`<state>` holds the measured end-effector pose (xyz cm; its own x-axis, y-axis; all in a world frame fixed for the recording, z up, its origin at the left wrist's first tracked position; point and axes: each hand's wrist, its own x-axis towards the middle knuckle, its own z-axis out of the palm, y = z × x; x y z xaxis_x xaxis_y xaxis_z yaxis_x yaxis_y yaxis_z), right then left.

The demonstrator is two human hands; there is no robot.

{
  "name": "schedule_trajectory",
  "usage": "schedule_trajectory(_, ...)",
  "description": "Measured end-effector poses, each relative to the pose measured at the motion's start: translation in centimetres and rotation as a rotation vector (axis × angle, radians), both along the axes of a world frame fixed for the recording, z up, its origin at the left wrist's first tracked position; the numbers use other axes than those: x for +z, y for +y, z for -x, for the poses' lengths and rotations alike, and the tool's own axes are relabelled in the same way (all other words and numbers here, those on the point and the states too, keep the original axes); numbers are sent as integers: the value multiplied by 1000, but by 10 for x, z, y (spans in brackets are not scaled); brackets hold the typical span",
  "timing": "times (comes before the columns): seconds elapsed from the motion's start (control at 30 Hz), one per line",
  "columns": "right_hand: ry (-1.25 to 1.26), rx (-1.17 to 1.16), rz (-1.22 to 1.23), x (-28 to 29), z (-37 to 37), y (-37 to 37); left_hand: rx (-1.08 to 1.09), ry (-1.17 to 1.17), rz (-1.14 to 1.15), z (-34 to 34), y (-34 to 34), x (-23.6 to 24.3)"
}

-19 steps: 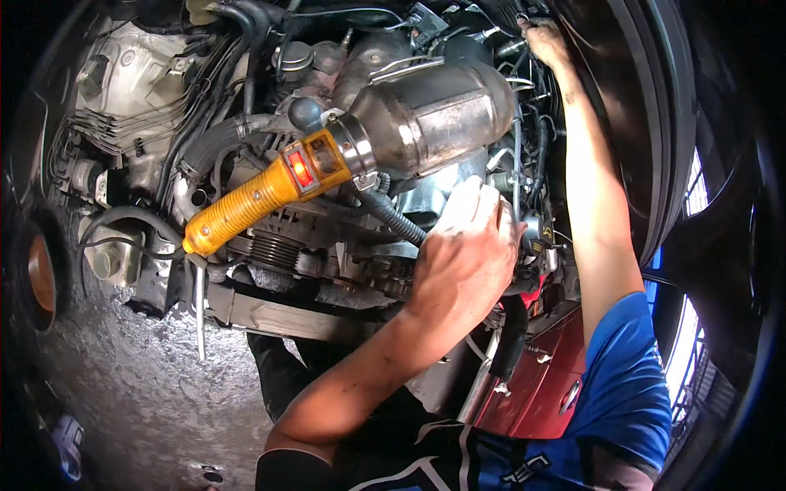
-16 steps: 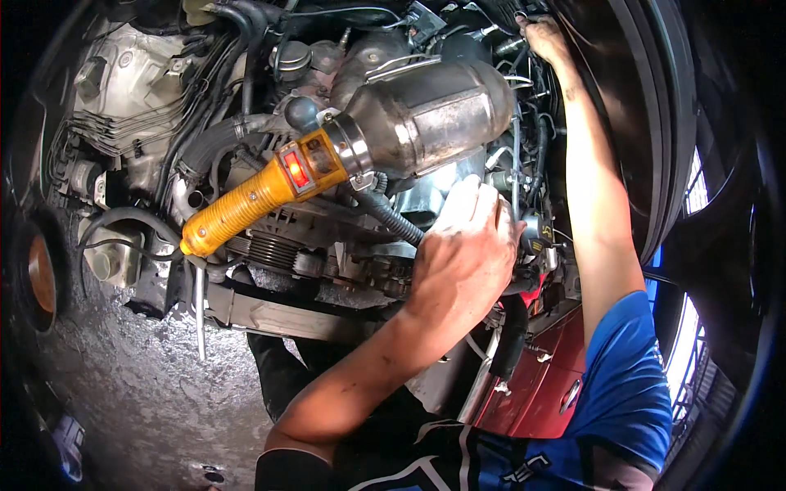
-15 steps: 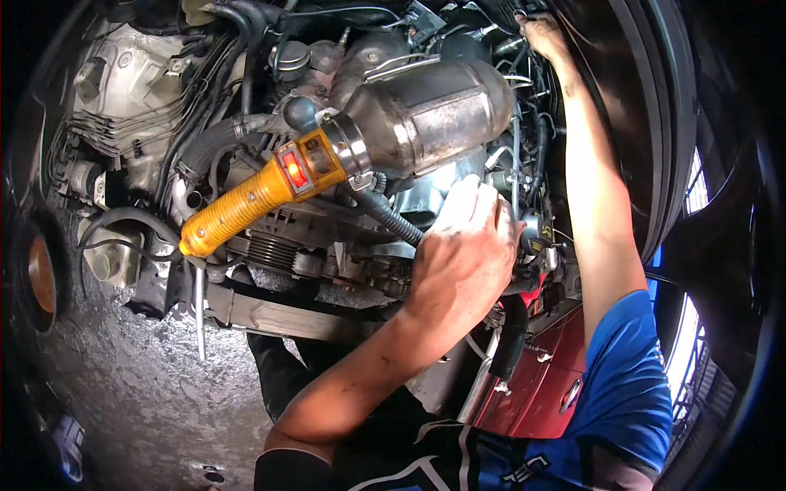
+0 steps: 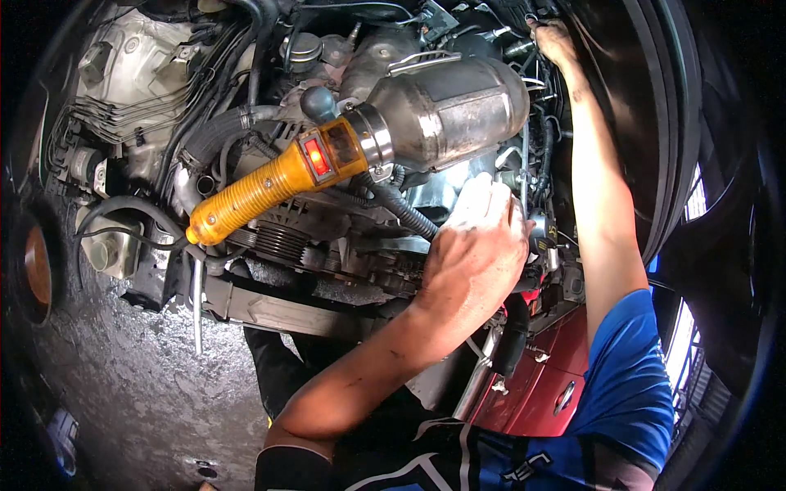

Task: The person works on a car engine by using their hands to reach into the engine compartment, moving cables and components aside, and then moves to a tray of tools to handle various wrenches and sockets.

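My left hand [image 4: 479,245] reaches over the front of the engine, fingers together and bent downward. Their tips go in behind the shade of a work lamp, so whatever they grip is hidden. Stretched to the far right, my right hand [image 4: 555,42] is closed at a small round metal end [image 4: 530,18] among hoses; I cannot make out the part. Between me and the engine hangs the work lamp [image 4: 454,110], with a dull metal shade and a ribbed orange handle [image 4: 254,192] carrying a lit red switch. Its light falls beside my left fingers.
A ribbed hose [image 4: 401,211] runs beside my left hand. Belt pulleys [image 4: 282,245] and a metal crossbar [image 4: 286,315] lie nearer me. Thin metal lines [image 4: 131,119] cross the left side. A black curved panel [image 4: 630,123] borders my right arm; a red car door [image 4: 540,393] stands lower right.
The view has shifted slightly, so the lamp and both hands appear a little further right. Both hands stay at the same spots on the engine.
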<state>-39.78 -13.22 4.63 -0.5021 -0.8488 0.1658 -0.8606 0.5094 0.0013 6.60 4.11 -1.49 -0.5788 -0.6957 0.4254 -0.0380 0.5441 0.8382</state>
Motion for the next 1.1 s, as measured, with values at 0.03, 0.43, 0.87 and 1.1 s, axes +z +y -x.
schedule_trajectory(0.03, -14, 6, 1, 0, 1, 2, 1, 10, 0, 0, 0, 0)
schedule_trajectory(0.43, -174, -37, -51, 7, -4, 6, -4, 10, -46, 1, -1, 1)
schedule_trajectory(0.87, 110, -236, -216, -2, -39, -19, 24, -16, 57, -5, -4, -2)
schedule_trajectory(1.1, 84, 8, 11, 5, -20, 9, -3, -33, 47, -1, 1, 4)
